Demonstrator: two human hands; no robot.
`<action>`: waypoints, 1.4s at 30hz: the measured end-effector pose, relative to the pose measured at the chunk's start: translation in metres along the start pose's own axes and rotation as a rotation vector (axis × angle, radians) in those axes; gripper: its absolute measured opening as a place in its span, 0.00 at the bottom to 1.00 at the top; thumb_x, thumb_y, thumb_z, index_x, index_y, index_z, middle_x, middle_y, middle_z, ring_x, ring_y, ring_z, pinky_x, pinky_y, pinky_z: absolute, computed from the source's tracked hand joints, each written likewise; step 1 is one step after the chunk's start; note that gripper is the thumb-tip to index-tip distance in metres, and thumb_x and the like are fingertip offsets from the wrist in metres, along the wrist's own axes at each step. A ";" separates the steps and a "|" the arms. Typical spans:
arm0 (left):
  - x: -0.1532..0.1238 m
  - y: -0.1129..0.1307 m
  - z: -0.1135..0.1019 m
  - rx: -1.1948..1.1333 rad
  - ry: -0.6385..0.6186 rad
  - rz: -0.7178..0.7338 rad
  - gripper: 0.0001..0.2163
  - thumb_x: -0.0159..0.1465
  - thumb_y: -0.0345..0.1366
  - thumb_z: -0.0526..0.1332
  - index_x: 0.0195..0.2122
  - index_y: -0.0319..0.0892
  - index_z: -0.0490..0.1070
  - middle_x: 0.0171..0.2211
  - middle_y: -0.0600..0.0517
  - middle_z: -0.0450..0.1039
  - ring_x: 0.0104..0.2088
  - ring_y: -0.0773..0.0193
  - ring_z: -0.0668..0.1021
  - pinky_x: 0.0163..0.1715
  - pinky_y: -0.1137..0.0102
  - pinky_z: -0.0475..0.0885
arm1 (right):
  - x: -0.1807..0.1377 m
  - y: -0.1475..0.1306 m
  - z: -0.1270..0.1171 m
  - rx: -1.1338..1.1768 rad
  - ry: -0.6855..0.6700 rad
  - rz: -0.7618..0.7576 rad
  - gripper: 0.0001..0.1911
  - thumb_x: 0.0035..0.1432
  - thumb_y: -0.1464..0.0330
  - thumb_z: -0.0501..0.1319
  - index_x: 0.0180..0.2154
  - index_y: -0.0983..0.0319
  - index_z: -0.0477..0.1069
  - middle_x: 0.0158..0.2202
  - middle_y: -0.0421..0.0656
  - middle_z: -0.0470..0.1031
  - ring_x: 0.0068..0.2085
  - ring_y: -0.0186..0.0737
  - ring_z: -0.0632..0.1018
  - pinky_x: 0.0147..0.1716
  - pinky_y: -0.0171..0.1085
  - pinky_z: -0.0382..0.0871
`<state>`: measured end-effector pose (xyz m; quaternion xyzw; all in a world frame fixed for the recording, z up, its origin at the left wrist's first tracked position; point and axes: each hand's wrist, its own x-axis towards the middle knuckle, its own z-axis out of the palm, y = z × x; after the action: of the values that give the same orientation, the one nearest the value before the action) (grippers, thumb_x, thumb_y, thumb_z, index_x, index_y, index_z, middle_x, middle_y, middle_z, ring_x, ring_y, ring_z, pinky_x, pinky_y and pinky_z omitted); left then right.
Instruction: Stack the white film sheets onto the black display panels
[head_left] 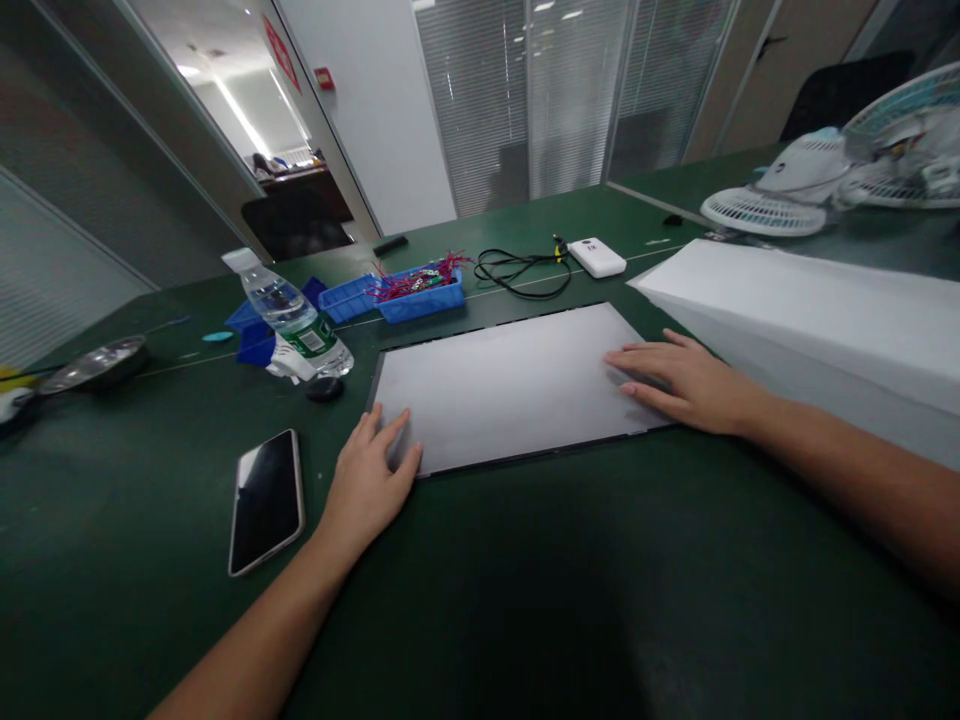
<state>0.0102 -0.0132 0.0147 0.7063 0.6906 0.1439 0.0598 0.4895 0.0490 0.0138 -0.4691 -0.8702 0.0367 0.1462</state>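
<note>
A flat white rectangular panel [510, 385] with a thin dark edge lies on the green table in front of me. My left hand [373, 475] rests at its near left corner, fingers spread, the fingertips touching the edge. At the opposite end, my right hand [686, 385] lies on the panel's right side with its fingers stretched out flat. Neither hand grips anything. To the right of the panel, partly behind my right forearm, is a large stack or block of white sheets [817, 310].
Left of the panel are a smartphone [265, 502], a water bottle [296, 318] and a black mouse-like object [325, 389]. Behind it sit blue trays [424, 302] with red wires, a coiled black cable [517, 275] and a white power bank [597, 258]. Fan parts [780, 205] stand far right.
</note>
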 end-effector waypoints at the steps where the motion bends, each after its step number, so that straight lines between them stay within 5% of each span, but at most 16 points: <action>1: 0.000 0.000 0.000 0.013 -0.005 0.004 0.30 0.73 0.47 0.57 0.71 0.37 0.72 0.78 0.34 0.57 0.78 0.39 0.62 0.76 0.47 0.59 | 0.000 0.000 0.001 -0.017 0.017 0.026 0.30 0.76 0.50 0.53 0.72 0.49 0.71 0.71 0.45 0.73 0.71 0.60 0.73 0.72 0.73 0.54; 5: -0.001 0.000 -0.003 0.069 -0.051 0.018 0.28 0.73 0.40 0.54 0.72 0.40 0.71 0.79 0.39 0.58 0.79 0.40 0.61 0.77 0.46 0.58 | -0.001 0.004 -0.002 -0.151 0.128 0.140 0.33 0.74 0.48 0.52 0.68 0.58 0.76 0.70 0.52 0.74 0.67 0.64 0.76 0.68 0.69 0.65; 9: -0.002 0.001 -0.004 0.133 -0.089 0.034 0.30 0.73 0.39 0.52 0.73 0.36 0.70 0.80 0.38 0.55 0.79 0.38 0.58 0.78 0.46 0.56 | -0.001 0.008 -0.008 -0.197 0.124 0.259 0.32 0.75 0.48 0.50 0.58 0.58 0.84 0.56 0.52 0.84 0.54 0.63 0.84 0.53 0.62 0.79; 20: 0.002 -0.003 0.000 0.124 0.001 0.030 0.31 0.74 0.50 0.52 0.68 0.35 0.76 0.77 0.37 0.61 0.77 0.39 0.64 0.76 0.47 0.61 | -0.001 0.004 -0.012 -0.145 0.105 0.241 0.29 0.74 0.49 0.50 0.54 0.55 0.85 0.55 0.48 0.85 0.51 0.62 0.84 0.48 0.62 0.80; 26: 0.003 -0.005 0.000 0.067 0.017 0.024 0.32 0.74 0.51 0.52 0.69 0.35 0.75 0.76 0.36 0.63 0.76 0.40 0.67 0.75 0.46 0.63 | -0.005 0.015 -0.031 -0.290 0.119 0.373 0.33 0.76 0.49 0.48 0.57 0.63 0.83 0.60 0.55 0.82 0.58 0.62 0.80 0.56 0.56 0.74; 31: 0.003 -0.003 -0.002 0.005 0.049 0.046 0.32 0.73 0.53 0.53 0.68 0.35 0.76 0.75 0.37 0.65 0.74 0.42 0.70 0.75 0.48 0.63 | -0.026 0.065 -0.049 -0.427 0.151 0.637 0.41 0.75 0.44 0.49 0.68 0.68 0.73 0.69 0.64 0.71 0.65 0.67 0.72 0.57 0.57 0.67; 37: -0.001 0.003 -0.006 0.110 0.014 0.084 0.29 0.73 0.51 0.53 0.66 0.41 0.78 0.71 0.39 0.71 0.72 0.42 0.72 0.72 0.46 0.67 | -0.042 0.118 -0.037 -0.392 0.085 0.862 0.55 0.72 0.34 0.44 0.78 0.73 0.55 0.76 0.74 0.54 0.76 0.71 0.54 0.67 0.64 0.52; 42: -0.004 0.006 -0.011 0.164 0.004 0.096 0.28 0.73 0.51 0.53 0.66 0.42 0.78 0.71 0.41 0.72 0.69 0.41 0.74 0.70 0.45 0.70 | -0.041 0.115 -0.034 -0.234 -0.045 1.011 0.59 0.68 0.30 0.42 0.77 0.70 0.58 0.71 0.74 0.63 0.69 0.75 0.65 0.61 0.70 0.55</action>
<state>0.0129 -0.0185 0.0265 0.7406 0.6657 0.0908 -0.0066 0.6135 0.0770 0.0146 -0.8431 -0.5362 0.0153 0.0381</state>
